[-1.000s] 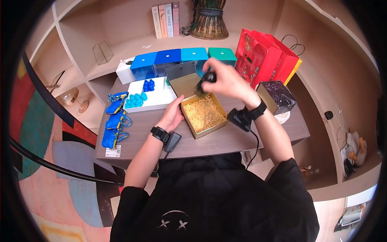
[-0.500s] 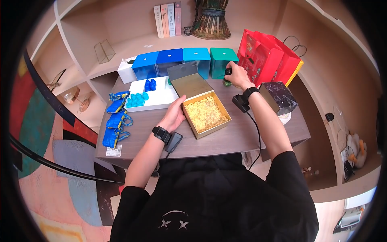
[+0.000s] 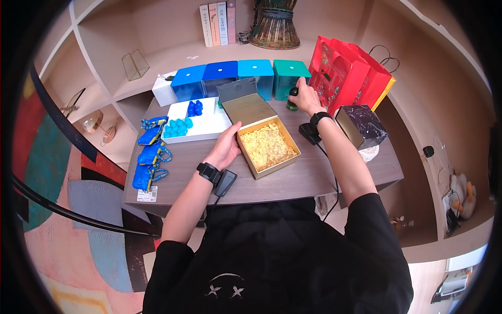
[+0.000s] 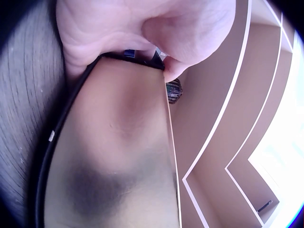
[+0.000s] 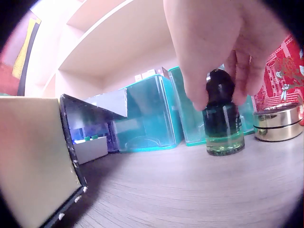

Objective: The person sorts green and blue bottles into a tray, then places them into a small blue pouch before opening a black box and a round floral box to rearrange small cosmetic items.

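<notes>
At the back of the table my right hand point(image 3: 308, 99) pinches a small dark green glass bottle point(image 5: 224, 132) by its black rounded cap point(image 5: 220, 86). The bottle stands upright on the tabletop, in front of the green plastic bin point(image 3: 291, 70). With my left hand point(image 3: 225, 148) I grip the left corner of an open gold box point(image 3: 270, 170), its wall also large in the left wrist view. Crinkled yellow paper shred point(image 3: 266, 144) fills the box, and its hinged lid point(image 3: 251, 109) leans back behind it.
To the left lie a white tray point(image 3: 209, 129) with turquoise and blue figures and several folded blue bags point(image 3: 149, 154). Blue and turquoise bins point(image 3: 219, 76) line the back. Red gift bags point(image 3: 342, 73), a black marbled box point(image 3: 362, 125) and a gold round tin point(image 5: 278, 124) are at the right.
My right hand has carried the bottle from above the gold box to the back right and set it upright on the table. My left hand has stayed at the box.
</notes>
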Demonstrator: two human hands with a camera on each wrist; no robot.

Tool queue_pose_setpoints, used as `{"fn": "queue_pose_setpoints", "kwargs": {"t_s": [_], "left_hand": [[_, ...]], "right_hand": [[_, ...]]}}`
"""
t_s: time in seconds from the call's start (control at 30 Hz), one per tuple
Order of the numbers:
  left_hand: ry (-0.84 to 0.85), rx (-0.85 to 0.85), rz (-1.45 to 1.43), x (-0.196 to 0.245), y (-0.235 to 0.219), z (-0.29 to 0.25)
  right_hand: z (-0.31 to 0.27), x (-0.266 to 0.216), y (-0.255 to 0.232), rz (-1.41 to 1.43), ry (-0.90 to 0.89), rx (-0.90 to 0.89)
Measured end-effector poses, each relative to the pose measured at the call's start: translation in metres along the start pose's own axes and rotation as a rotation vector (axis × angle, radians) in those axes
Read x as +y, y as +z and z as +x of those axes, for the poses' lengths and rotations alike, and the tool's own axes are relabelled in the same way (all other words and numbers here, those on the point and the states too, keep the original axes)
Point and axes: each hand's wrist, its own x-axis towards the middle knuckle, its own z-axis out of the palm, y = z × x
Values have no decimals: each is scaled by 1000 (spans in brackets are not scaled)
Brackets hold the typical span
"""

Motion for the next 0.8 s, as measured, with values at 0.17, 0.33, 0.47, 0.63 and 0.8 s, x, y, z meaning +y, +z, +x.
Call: {"fn": "queue_pose_setpoints", "kwargs": {"t_s": [0.17,0.33,0.47,0.63,0.8], "left_hand": [[-3,-2,-2,0,1,-1],[-7,19,18,2,3,-3],[53,-9,106,-2,4,-4],[58,-42,28,2,8,-9],[34,-140,7,-1,1,-5]], "right_hand": [[0,4,4,-54,-52,22],[-7,-10,-2,-159,-231,249],[-14,-55,-22,167,-221,34],[-21,-55,-2,381,-176,-66],[-35,-33,0,740,34,-164]]}}
